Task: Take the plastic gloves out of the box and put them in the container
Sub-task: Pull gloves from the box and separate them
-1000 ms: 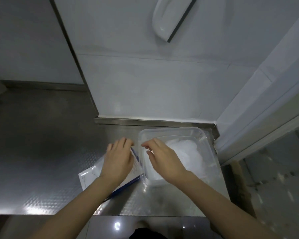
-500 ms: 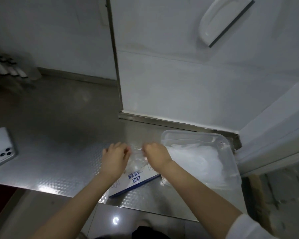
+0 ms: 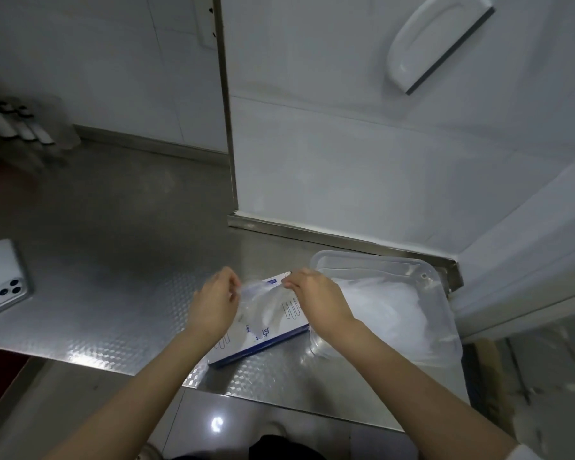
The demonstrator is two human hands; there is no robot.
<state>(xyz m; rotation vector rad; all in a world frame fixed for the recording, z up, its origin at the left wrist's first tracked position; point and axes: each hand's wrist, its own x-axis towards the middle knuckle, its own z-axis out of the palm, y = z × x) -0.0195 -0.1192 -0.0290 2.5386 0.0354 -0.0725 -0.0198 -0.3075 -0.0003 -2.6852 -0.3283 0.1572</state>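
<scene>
Lower centre of frame: L hand [image 3: 213, 303] and R hand [image 3: 316, 303] each pinch one edge of a clear plastic glove [image 3: 263, 298]. The film is pulled taut between them, just above the box [image 3: 266, 336]. Both grips are closed on the glove; the L one is a bit blurred, but fingers look curled on the film. Box lies flat on the counter [image 3: 113, 260], its R end just beside the container [image 3: 439, 277]; can't tell if they touch. Container sits centre-right w/ a heap of gloves [image 3: 389, 310] already in it.

Likely step: carry this glove right and drop it in.

Risks, as I judge them:
- Film is thin and clingy, so it may stick to fingers on release or drag a 2nd glove out.
- Box is light and unheld, and could slide twd the counter's near edge.
- Pulling both ways could tear the glove.
- Glove could drape over the container rim and slip out.

Phone [image 3: 0, 283] at far left is well apart, no issue.
</scene>
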